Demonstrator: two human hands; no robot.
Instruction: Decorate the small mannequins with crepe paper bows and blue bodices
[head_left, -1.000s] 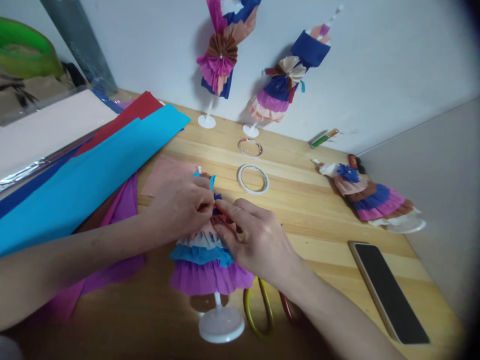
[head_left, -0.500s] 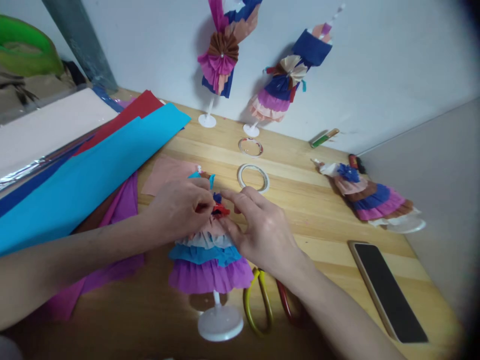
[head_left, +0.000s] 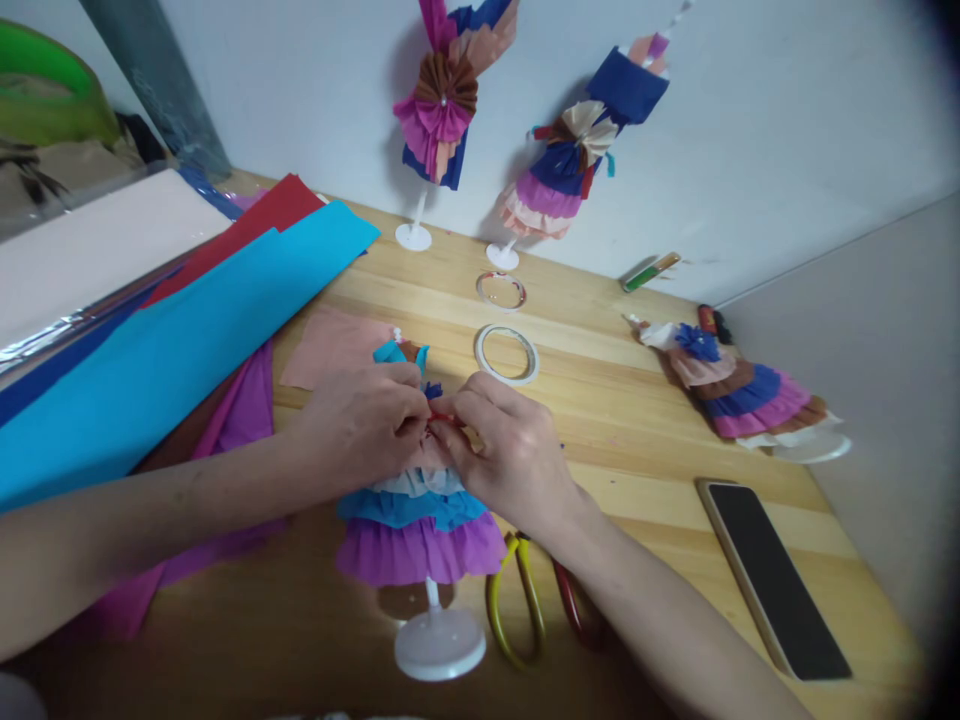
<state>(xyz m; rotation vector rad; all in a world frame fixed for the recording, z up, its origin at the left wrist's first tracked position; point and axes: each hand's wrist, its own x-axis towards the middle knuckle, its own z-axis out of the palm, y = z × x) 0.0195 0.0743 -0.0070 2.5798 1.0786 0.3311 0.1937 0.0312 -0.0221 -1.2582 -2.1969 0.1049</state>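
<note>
A small dress form wearing a tiered crepe-paper dress (head_left: pixel 424 548) in purple, blue, white and pink lies on the wooden table, its white round base (head_left: pixel 440 643) toward me. At its waist is a small red paper piece (head_left: pixel 442 417), with a dark blue paper tuft (head_left: pixel 433 391) just above. My left hand (head_left: pixel 367 418) is closed at the left side of the waist, its fingertips pinching the red paper's edge and partly hidden. From the right, my right hand (head_left: pixel 510 445) pinches the same red paper between thumb and fingers.
Yellow- and red-handled scissors (head_left: pixel 517 600) lie partly under my right forearm. Blue paper sheets (head_left: pixel 225 340) are stacked left. Two tape rolls, one white (head_left: pixel 507 354), lie beyond the dress. Two dressed stands (head_left: pixel 442 110) lean at the wall; another (head_left: pixel 742 390) lies right, near a phone (head_left: pixel 776 580).
My right hand's fingers have gone from spread to pinched on the red paper. My left hand stays at the waist with a slight shift.
</note>
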